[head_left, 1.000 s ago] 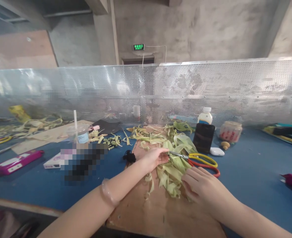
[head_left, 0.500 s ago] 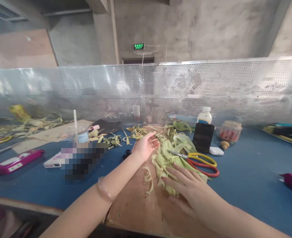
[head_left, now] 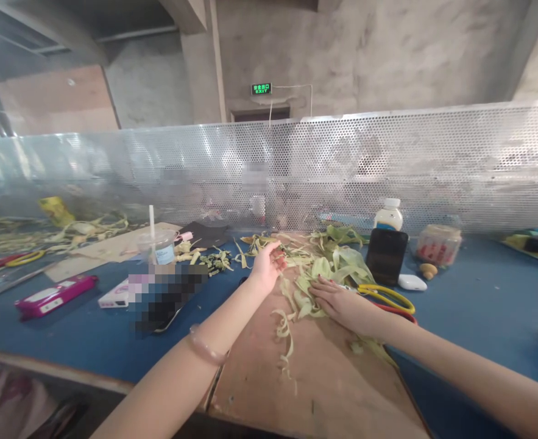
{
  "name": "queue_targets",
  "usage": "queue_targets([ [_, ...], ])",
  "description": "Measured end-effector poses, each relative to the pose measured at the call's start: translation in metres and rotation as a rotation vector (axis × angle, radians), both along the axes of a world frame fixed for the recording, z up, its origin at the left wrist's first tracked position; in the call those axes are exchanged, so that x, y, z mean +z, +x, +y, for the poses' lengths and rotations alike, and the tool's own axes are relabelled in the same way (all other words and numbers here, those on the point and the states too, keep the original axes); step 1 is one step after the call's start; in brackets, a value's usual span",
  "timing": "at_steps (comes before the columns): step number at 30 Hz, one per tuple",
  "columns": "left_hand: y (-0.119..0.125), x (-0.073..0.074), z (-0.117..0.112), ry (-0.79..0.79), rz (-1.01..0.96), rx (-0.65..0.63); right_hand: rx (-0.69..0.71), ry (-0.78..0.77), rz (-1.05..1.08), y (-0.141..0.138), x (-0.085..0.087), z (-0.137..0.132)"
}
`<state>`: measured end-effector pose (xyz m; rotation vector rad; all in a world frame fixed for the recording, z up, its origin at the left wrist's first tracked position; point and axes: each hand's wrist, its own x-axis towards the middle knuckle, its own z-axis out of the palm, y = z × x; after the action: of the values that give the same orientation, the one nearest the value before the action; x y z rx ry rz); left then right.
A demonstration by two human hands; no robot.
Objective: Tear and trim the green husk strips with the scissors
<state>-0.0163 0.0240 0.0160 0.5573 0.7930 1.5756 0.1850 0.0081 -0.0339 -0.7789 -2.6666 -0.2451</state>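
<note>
My right hand (head_left: 344,306) lies flat, fingers stretched out, on a loose pile of pale green husk-like leaves (head_left: 306,297). Under and beside that wrist are scissors (head_left: 390,297) with yellow and red handles, their blades mostly covered. My left hand (head_left: 267,268) is at the pile's left edge, palm turned to the right, fingers loosely bent and apart, with nothing visible in them. A curled pale strip (head_left: 285,341) lies between my forearms on the brown wooden board (head_left: 269,396).
A black phone (head_left: 386,256) leans before a white-capped bottle (head_left: 389,214). Around it are a white earbud case (head_left: 412,282) and a plastic jar (head_left: 438,245). At left are a cup with a straw (head_left: 162,252) and a magenta packet (head_left: 57,296). A perforated metal screen (head_left: 415,158) runs behind.
My right hand has moved forward across the board, pushing leaves away from the near side. It now partly covers the scissors. My left hand has stayed nearly in place.
</note>
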Motion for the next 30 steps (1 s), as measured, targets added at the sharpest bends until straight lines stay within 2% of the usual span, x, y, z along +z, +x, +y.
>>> queue_targets([
  [5,0.001,-0.003,0.001,-0.010,0.020,0.100,-0.089,0.029,0.095,-0.016,0.018,-0.022],
  [7,0.001,-0.005,0.002,-0.015,0.028,0.110,-0.059,0.010,0.100,-0.026,0.024,-0.039],
  [12,0.001,-0.009,0.003,0.007,0.061,0.136,0.003,-0.046,0.068,-0.039,0.021,-0.072],
  [18,0.002,-0.009,0.002,-0.015,0.069,0.203,-0.016,0.000,0.041,-0.039,0.014,-0.076],
  [24,0.005,-0.009,0.000,-0.013,0.067,0.180,-0.032,-0.018,0.038,-0.043,0.012,-0.074],
  [30,0.006,-0.008,-0.003,-0.017,0.060,0.181,0.044,0.035,-0.037,-0.042,0.012,-0.075],
])
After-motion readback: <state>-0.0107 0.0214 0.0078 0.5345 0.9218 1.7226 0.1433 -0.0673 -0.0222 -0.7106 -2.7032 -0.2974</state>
